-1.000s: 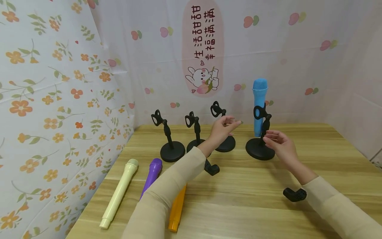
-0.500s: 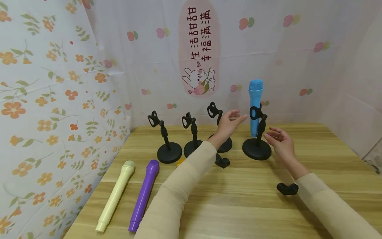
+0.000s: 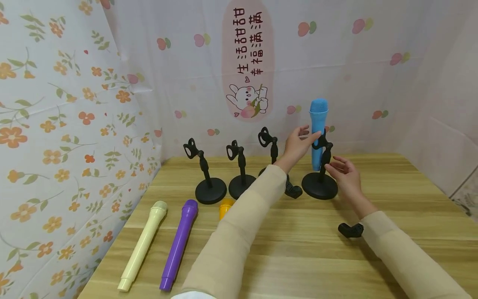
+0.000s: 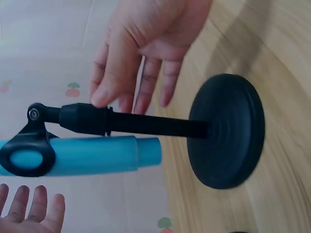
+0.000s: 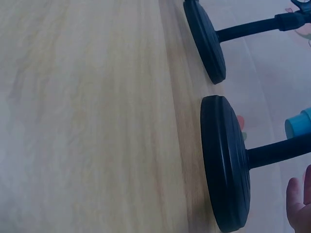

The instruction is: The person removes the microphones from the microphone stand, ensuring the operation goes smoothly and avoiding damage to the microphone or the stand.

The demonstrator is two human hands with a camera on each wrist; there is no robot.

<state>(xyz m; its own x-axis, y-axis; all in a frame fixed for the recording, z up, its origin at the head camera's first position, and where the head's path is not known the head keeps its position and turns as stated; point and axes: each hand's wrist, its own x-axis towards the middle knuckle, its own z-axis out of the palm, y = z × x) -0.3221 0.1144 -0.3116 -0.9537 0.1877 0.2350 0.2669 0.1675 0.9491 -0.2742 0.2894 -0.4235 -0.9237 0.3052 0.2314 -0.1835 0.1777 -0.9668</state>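
A blue microphone [image 3: 318, 120] stands upright in the clip of the rightmost black microphone stand [image 3: 320, 185]. My left hand [image 3: 296, 145] reaches in from the left with its fingers extended, fingertips close to the microphone and clip. In the left wrist view, the left fingers [image 4: 36, 211] are spread beside the microphone, holding nothing. My right hand [image 3: 345, 176] is by the stand's pole from the right, fingers loosely bent. The left wrist view shows the right thumb [image 4: 108, 92] overlapping the pole's collar, other fingers behind it; in the right wrist view, its fingers appear beside the pole.
Three other black stands, at left [image 3: 210, 191], centre-left [image 3: 242, 166] and behind the left forearm [image 3: 274, 147], have bare clips. Yellow [image 3: 143, 245], purple [image 3: 179, 245] and partly hidden orange [image 3: 225, 207] microphones lie on the wooden table [image 3: 298, 257]. Patterned cloth hangs behind.
My left hand has moved right, from the third stand to beside the blue microphone. My right hand has stayed near the stand's pole. The view has shifted slightly.
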